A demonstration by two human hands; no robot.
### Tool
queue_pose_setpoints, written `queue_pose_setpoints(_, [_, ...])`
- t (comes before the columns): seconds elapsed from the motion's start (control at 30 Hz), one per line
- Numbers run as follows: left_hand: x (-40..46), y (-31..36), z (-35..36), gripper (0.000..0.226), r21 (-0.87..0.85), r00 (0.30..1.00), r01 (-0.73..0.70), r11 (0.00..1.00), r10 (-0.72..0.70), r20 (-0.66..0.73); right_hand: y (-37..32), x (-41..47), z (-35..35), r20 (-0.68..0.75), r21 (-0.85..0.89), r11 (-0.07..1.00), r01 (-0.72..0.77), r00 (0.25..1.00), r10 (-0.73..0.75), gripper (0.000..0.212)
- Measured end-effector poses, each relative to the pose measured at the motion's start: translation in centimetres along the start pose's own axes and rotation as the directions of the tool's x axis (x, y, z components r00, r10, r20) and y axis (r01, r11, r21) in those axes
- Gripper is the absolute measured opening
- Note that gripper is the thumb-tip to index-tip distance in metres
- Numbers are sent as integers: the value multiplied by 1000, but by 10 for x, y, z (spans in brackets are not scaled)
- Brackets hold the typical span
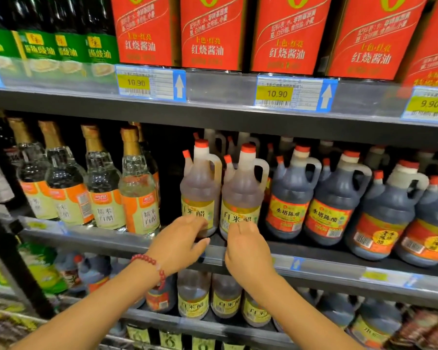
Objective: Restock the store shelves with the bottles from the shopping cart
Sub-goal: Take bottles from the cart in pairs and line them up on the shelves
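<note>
From the head camera, looking down at the middle shelf (pixel 238 246), the person has both hands up against two pale vinegar jugs standing side by side at the front edge. The left hand (pixel 177 245), with a red bead bracelet (pixel 153 266) on its wrist, reaches the base of the left jug (pixel 200 188); its fingers look loosely bent and touch or nearly touch the label, but I cannot tell whether they truly grip it. The right hand (pixel 247 251) sits at the foot of the right jug (pixel 242 193), fingers curled toward its label, and again the hold itself is hidden behind the knuckles.

Both jugs stand upright on the shelf, touching each other, with dark vinegar jugs (pixel 291 198) just beside them on the right and clear glass bottles (pixel 137 188) to the left. The shopping cart is not in sight.

I'd say this is the placing step, squaring the pair on the shelf. Next would be letting go and turning back to the cart for more.
</note>
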State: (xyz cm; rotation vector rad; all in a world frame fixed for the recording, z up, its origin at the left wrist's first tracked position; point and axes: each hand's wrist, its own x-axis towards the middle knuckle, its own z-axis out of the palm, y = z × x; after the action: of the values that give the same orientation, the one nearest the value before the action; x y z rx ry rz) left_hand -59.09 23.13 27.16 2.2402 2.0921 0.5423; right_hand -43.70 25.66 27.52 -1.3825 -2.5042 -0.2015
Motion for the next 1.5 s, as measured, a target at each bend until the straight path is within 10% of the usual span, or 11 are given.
queue_pose_setpoints(0.67, [41, -1, -1, 36, 132, 994, 3, 991, -17, 106, 10, 24, 6, 78, 14, 998, -64, 995, 63, 26])
queue_pose_setpoints(1.5, [-156, -28, -92, 29, 446, 990, 131, 885, -142, -9, -110, -67, -54, 115, 55, 983, 174, 977, -179, 34])
